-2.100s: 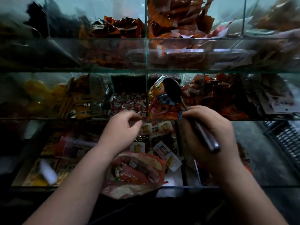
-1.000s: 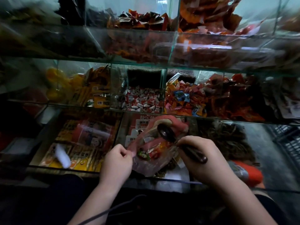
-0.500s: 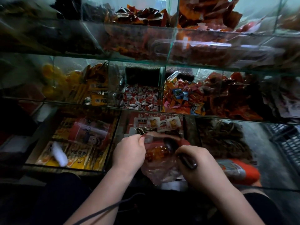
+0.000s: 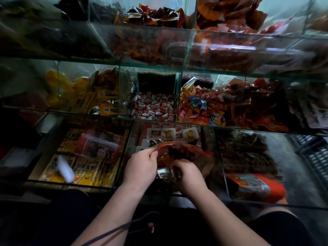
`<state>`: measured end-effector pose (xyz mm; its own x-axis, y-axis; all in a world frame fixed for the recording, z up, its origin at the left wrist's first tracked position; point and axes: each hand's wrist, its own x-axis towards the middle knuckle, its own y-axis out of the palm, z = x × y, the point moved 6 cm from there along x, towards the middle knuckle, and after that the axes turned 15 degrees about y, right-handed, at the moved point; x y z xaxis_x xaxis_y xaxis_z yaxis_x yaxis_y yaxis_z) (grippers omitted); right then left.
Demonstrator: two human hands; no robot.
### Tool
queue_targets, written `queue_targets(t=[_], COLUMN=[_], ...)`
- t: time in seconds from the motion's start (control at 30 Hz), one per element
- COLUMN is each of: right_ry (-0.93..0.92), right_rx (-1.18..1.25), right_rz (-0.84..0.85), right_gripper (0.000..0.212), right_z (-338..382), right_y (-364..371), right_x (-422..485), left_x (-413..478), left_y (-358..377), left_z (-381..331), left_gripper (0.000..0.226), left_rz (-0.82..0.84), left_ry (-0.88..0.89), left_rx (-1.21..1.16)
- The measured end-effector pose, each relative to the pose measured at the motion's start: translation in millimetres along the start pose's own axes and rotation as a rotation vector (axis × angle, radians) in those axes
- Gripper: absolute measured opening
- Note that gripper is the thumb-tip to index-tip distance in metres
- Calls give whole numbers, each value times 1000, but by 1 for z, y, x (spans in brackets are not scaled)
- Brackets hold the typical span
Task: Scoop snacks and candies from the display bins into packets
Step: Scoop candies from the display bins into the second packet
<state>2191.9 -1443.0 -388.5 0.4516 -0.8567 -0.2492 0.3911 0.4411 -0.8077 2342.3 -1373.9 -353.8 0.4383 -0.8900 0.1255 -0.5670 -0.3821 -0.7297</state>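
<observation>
A clear plastic packet with a red rim (image 4: pixel 184 153) hangs over the front middle glass bin (image 4: pixel 207 139). My left hand (image 4: pixel 142 166) pinches the packet's red top edge on the left. My right hand (image 4: pixel 188 176) grips the dark handle of a scoop (image 4: pixel 177 173), whose bowl is down inside the packet among dark and orange snacks. The bin of mixed orange, blue and pink wrapped candies (image 4: pixel 200 105) lies on the middle shelf straight behind the packet.
Red-and-white candies (image 4: pixel 156 107) fill the bin left of the mixed ones. Yellow packs (image 4: pixel 99 96) sit further left, red packets (image 4: pixel 257 103) to the right. The front row holds boxed snacks (image 4: pixel 83 155) on the left, dark dried strips (image 4: pixel 248 153) and an orange bag (image 4: pixel 257 187) on the right.
The scoop came back from the mixed-candy bin and went down into the packet. My left hand moved from the packet's side to its top edge. The packet sank lower over the front bin.
</observation>
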Motion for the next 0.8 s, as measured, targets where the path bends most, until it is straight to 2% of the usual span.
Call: queue_targets(t=[0.07, 0.17, 0.27, 0.33, 0.4, 0.5, 0.6, 0.7, 0.8], right_ry=[-80, -145, -152, -84, -19, -10, -10, -64, -7], right_rx=[83, 118, -36, -174, -214, -31, 199, 199, 171], right_rz=[15, -70, -66, -30, 4, -7, -144, -189, -163], right_gripper=[16, 12, 27, 35, 38, 31, 14, 21, 18], right_z=[1, 0, 2, 0, -4, -7, -9, -8, -15], right_y=[2, -7, -8, -1, 6, 10, 4, 4, 12], right_x=[-5, -12, -11, -5, 2, 5, 4, 2, 5], left_x=[4, 10, 10, 8, 7, 6, 4, 4, 3], left_y=[-4, -9, -9, -7, -5, -6, -7, -9, -7], left_z=[4, 10, 12, 10, 9, 10, 12, 13, 11], left_gripper=[30, 29, 32, 33, 31, 33, 33, 34, 32], left_rz=[-8, -19, -8, 0, 3, -1, -5, -5, -4], left_ry=[-16, -46, -59, -47, -41, -36, -47, -48, -46], left_rx=[2, -10, -36, -53, -67, -68, -78, -80, -132])
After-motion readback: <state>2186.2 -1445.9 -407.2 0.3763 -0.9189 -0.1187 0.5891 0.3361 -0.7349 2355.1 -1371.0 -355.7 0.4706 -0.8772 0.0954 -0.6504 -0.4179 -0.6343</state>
